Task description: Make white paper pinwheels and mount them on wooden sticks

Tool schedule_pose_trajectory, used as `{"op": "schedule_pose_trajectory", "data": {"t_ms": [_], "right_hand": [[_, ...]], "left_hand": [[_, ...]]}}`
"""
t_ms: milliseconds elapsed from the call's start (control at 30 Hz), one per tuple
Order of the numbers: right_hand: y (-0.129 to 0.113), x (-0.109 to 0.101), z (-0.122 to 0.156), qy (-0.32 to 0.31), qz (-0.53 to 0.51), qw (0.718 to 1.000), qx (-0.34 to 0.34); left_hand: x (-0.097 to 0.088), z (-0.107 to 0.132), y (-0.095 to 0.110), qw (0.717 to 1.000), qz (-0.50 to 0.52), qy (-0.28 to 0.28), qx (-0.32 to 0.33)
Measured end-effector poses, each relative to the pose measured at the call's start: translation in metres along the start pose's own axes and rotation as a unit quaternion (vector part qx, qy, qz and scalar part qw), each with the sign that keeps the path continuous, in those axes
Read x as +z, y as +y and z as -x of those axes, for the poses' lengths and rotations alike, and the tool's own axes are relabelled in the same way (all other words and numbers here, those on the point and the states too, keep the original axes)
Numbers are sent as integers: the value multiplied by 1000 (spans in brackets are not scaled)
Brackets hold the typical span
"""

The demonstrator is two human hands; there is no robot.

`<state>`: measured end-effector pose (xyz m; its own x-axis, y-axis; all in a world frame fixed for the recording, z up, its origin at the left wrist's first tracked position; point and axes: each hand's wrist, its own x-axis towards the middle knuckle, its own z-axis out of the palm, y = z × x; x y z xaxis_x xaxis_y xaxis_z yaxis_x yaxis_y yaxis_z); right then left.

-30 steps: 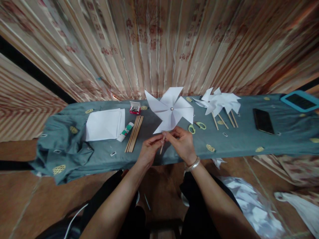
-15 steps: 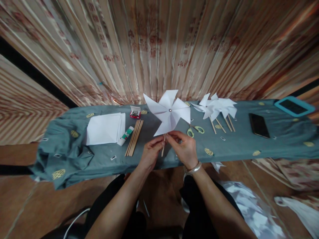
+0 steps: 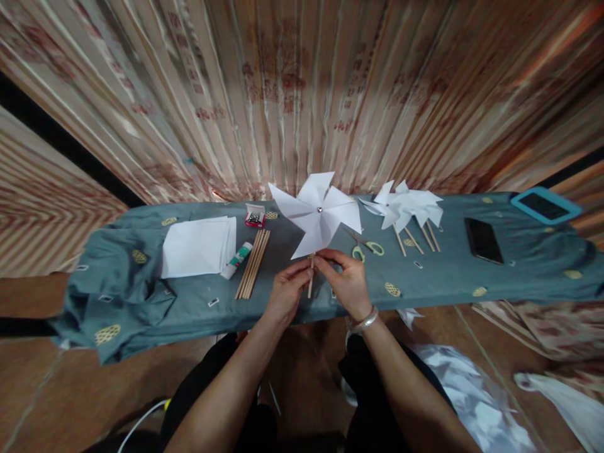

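Observation:
I hold a white paper pinwheel (image 3: 317, 214) upright over the table, a metal pin at its centre. My left hand (image 3: 285, 292) and my right hand (image 3: 346, 283) both pinch its thin wooden stick (image 3: 310, 282) just under the paper blades. A silver bangle sits on my right wrist. Behind the right hand lie yellow-handled scissors (image 3: 368, 249).
On the grey-green cloth of the table (image 3: 448, 277) lie a stack of white paper (image 3: 198, 246), a glue stick (image 3: 236, 259), several wooden sticks (image 3: 253, 263), a small red box of pins (image 3: 255, 215), several finished pinwheels (image 3: 406, 206), a black phone (image 3: 481, 240) and a blue-cased tablet (image 3: 545, 205). A bag with paper scraps (image 3: 465, 396) lies on the floor.
The pinwheel and both hands have shifted slightly left and down in view as the camera moved. Both hands keep their pinch on the stick.

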<state>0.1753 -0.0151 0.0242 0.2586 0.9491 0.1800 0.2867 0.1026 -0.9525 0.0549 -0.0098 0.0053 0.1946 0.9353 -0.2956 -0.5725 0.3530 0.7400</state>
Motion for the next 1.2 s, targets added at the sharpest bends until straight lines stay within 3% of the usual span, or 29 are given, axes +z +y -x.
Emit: {"op": "schedule_pose_trajectory", "data": {"t_ms": [367,567,700,800,933,1033,1067,1200], "right_hand": [[-1,15,-6,39,-46,997,42],[2,8,-30,69,-62,995,41],[7,-19,-68,100,-23,995,7],[13,-55,-97,125,86,988,-4],[30,-111,-122,176,298,938,-12],[50,-144,-132,159,434,886,31],[57,-152,-135,139,474,868,51],[82,-165,-142,120,507,849,85]], "left_hand": [[-1,-4,-2,1000,2,2,0],[-1,-4,-3,1000,0,15,18],[-2,-3,-3,1000,-13,15,17],[-2,-2,-2,1000,-20,8,13],[-4,0,0,1000,-17,3,9],[-6,1,2,1000,-19,8,9],[-7,2,3,1000,-22,10,8],[-7,4,5,999,-28,14,5]]}}
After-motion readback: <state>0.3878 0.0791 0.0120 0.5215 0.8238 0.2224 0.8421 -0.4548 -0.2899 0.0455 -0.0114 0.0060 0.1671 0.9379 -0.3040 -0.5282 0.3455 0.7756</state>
